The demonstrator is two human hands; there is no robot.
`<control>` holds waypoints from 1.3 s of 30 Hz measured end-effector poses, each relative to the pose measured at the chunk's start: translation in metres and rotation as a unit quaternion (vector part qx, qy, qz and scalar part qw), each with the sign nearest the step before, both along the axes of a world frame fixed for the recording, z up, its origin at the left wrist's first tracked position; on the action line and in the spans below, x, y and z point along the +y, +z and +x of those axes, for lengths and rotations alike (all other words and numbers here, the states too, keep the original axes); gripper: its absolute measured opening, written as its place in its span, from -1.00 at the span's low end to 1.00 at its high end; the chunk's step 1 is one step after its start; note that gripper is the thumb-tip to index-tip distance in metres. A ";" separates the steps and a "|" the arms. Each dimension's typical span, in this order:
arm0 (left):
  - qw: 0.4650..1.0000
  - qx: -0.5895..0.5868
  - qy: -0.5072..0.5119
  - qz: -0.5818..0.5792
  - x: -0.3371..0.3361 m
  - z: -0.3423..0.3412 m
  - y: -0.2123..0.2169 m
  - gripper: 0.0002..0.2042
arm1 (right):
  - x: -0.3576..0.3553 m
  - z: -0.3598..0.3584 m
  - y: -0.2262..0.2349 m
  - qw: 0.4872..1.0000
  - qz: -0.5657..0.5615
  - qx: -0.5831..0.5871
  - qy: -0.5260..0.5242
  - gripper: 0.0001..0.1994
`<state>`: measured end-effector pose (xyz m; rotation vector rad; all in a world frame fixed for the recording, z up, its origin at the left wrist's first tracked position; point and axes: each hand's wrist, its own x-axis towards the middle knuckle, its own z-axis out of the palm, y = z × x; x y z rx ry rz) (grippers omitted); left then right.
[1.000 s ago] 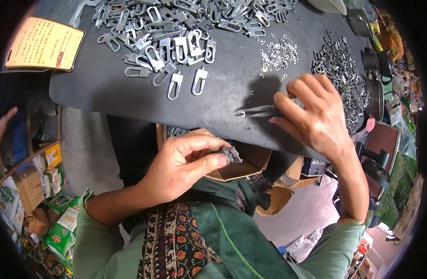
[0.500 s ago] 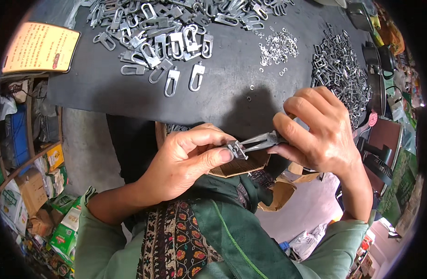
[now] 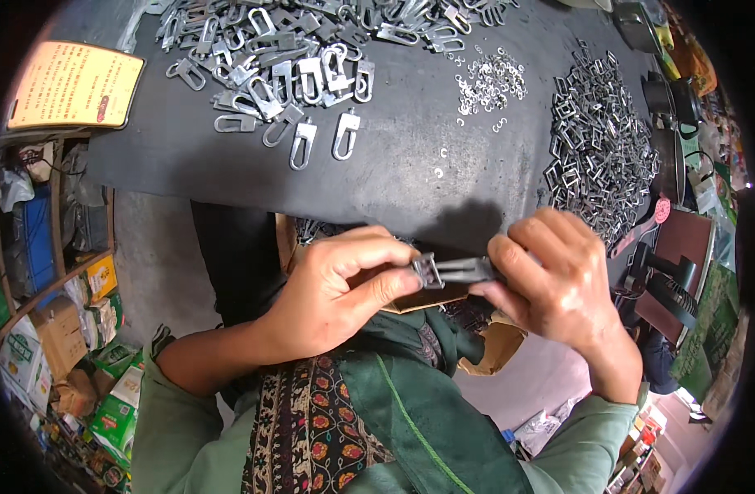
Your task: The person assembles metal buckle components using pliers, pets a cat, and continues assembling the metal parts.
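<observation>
My left hand (image 3: pixel 336 288) pinches a small grey metal part (image 3: pixel 425 270) between thumb and fingers, just off the table's near edge. Most of that part is hidden by the fingers; a squarish end sticks out to the right. Closed around the handles of a pair of long-nose pliers (image 3: pixel 466 270), my right hand (image 3: pixel 550 272) brings their jaws to this end. The jaw tips appear to touch the part. Beneath both hands is an open cardboard box (image 3: pixel 418 305), partly covered by them.
On the dark table (image 3: pixel 254 177) lie a heap of U-shaped metal shackles (image 3: pixel 311 74), a scatter of tiny C-shaped clips (image 3: pixel 492 78) and a pile of small rectangular metal frames (image 3: pixel 604 132). A yellow printed board (image 3: pixel 77 86) sits far left. Shelves (image 3: pixel 56 288) stand at left, a small fan (image 3: pixel 669 292) at right.
My right hand and the pliers have come lower and slightly left, so the pliers now lie nearly level against the part. My left hand has shifted slightly right with the part.
</observation>
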<state>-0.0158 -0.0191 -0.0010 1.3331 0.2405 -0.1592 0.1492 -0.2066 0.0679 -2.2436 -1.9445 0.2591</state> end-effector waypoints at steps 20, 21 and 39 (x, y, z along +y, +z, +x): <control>0.662 -0.107 0.106 0.734 0.028 0.043 -0.012 -0.69 | -0.056 0.037 -0.037 0.935 0.140 -0.094 -0.311 -0.80; 0.649 -0.130 0.086 0.744 0.029 0.043 -0.013 -0.67 | -0.052 0.048 -0.038 0.925 0.150 -0.125 -0.326 -0.81; 0.654 -0.122 0.148 0.732 0.051 0.048 -0.023 -0.71 | -0.036 0.036 -0.042 0.965 0.080 -0.170 -0.184 -0.84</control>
